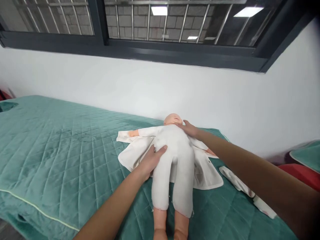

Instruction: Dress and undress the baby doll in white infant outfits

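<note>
Left grip (151, 159) touches the doll (176, 142) atop a spread jacket (208, 173).

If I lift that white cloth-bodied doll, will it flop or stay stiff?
The white cloth-bodied doll probably bends softly; its torso looks padded. Its smooth pinkish lower legs look moulded, so likely stay firm.

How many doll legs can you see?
2: one leg nearest the left hand, the other leg beside it on the picture's right. The picture's bottom edge crops both.

Both hands (151, 159) on a doll (172, 143)
</note>
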A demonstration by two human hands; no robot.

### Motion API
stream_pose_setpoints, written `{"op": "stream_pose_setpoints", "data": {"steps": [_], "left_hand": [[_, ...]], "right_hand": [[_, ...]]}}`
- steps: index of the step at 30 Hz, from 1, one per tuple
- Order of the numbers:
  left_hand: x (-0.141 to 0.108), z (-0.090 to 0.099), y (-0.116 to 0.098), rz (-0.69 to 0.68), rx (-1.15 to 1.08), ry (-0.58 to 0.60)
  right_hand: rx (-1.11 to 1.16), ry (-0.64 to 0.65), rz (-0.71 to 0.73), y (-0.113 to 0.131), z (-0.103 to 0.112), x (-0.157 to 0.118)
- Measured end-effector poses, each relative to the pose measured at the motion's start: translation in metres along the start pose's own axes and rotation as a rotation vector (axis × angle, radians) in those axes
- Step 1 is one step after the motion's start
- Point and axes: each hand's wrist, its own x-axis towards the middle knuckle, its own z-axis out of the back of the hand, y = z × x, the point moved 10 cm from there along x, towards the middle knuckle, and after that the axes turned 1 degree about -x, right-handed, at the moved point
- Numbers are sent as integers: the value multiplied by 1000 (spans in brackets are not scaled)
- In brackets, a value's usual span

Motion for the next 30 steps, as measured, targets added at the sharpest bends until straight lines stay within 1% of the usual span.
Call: {"op": "stream_pose_setpoints", "data": {"steps": [1,3,5,6,8,9,10,11,13,14,15,16,17,19,20,22,24,27,30], "left_hand": [[0,1,2,10,16,-17],[-2,8,5,30,68,-57],[-5,22,7,44,159,-91],[-7,31,4,24,233,-117],[-8,49,-12,-95,444,-203],[-8,55,-23,-173,577,-251],[-5,58,-33,-240,718,-288],[1,58,-39,-279,862,-306],[20,56,-38,-264,1118,-293],[31,55,-35,-238,1213,-283],[42,56,-31,-214,1273,-277],[50,56,-27,-197,1307,-279],[57,58,-23,-188,1321,-286],[65,62,-18,-191,1318,-308],[66,64,-16,-199,1310,-323],[66,68,-14,-222,1288,-347],[65,72,-14,-248,1259,-361],[64,83,-15,-249,1157,-411],[60,110,-15,-206,840,-559]], "right_hand": [[-9,4,-10,-4,-1,1],[-69,-6,1,-7,1,1],[-172,-46,27,-6,8,-2],[-231,-86,46,-3,13,-5],[-356,-212,107,15,25,-16],[-410,-273,162,30,26,-23],[-456,-322,239,50,24,-31],[-486,-343,320,70,15,-38],[-539,-288,487,112,-19,-49],[-592,-240,550,130,-41,-52],[-667,-161,622,146,-67,-54],[-761,-77,663,155,-93,-54],[-829,-12,682,161,-116,-52],[-890,89,684,165,-148,-45],[-894,126,675,164,-157,-40],[-885,178,656,159,-167,-33],[-868,187,646,155,-164,-29],[-826,145,652,151,-147,-29],[-777,98,660,147,-127,-34]]}}
